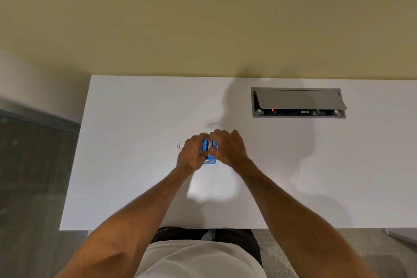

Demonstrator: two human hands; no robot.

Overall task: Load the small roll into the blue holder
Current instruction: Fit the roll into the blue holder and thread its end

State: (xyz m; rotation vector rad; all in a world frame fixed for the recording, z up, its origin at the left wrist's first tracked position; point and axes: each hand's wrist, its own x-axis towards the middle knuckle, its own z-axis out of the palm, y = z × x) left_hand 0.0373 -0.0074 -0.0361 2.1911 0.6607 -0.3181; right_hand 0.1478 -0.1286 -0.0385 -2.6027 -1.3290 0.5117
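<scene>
Blue holder (pixel 206 145) sits between both hands, above white table (pixel 135 119). Left hand (pixel 190 153) grips holder from left side. Right hand (pixel 228 148) pinches something grey at holder top, likely small roll (pixel 211 143); mostly hidden. Holder long axis runs toward body. Both hands equally near. Clear ring (pixel 181 145) lies just left. Count: one holder, one ring, one hatch (pixel 297 102).
</scene>
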